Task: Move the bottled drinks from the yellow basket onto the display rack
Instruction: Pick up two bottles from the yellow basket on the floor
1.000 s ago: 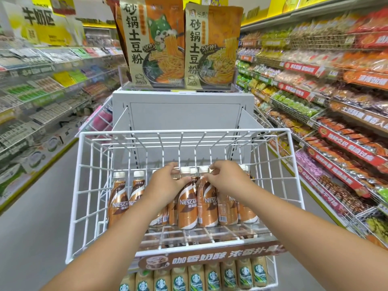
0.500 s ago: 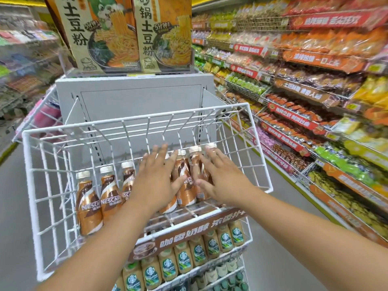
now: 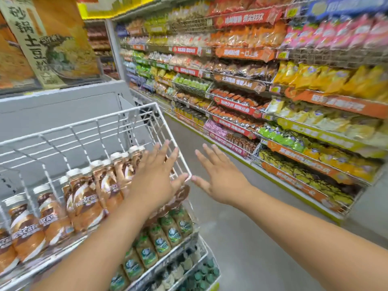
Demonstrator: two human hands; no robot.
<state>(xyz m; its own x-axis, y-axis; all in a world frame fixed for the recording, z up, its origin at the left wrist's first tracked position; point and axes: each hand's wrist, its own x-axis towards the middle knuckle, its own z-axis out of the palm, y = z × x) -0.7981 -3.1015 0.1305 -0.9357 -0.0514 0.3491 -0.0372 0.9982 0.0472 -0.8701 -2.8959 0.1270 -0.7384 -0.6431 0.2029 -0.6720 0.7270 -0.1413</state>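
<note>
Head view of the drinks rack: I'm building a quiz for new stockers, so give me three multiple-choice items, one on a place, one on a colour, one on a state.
1. Where do the green-labelled bottles stand?
A. On the tier below the brown Nescafe bottles
B. On the aisle floor
C. On top of the grey cabinet

2. What colour is the wire rack?
A. Black
B. White
C. Red

3. How is the right hand?
A. Gripping a bottle
B. Curled into a fist
C. Open, fingers spread, holding nothing

Answers: 1 A, the green labels sit under the brown row. 2 B, its wires are white against the grey cabinet. 3 C, its fingers are straight, beside the rack's corner over the aisle floor; the left hand is open too.
</note>
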